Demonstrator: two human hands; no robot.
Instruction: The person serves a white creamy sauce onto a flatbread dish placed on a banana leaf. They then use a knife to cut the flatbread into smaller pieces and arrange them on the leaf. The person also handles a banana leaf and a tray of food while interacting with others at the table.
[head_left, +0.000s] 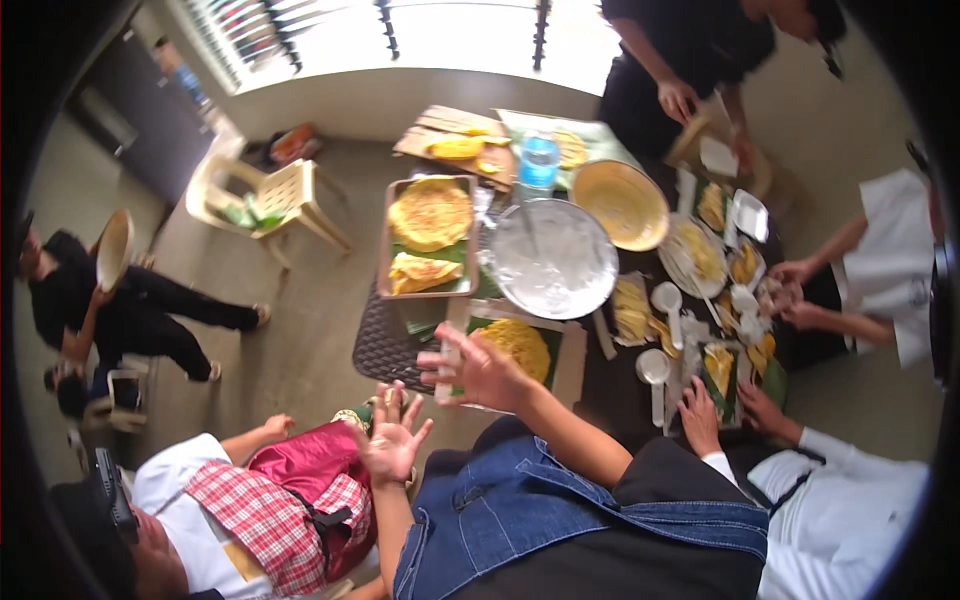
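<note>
Both of my hands are raised, fingers spread, with nothing in them. My left hand (394, 439) is in front of my denim apron (517, 495), palm up. Just short of a round yellow flatbread (517, 351) on a green leaf, my right hand (480, 371) hangs near the table's front edge. Behind it stands a large round metal pan (553, 259) with whitish contents. To its left, a rectangular tray (382, 259) holds a round yellow flatbread (431, 214) and a folded one (425, 273) on leaf.
A water bottle (538, 161) and a yellowish bowl (619, 204) stand farther back. Measuring scoops (654, 367) and a food plate (694, 255) lie at the right. Co-workers' hands (701, 420) touch leaf-wrapped food there. A person in a checked apron (262, 502) is close at the left; a plastic chair (289, 196) stands beyond.
</note>
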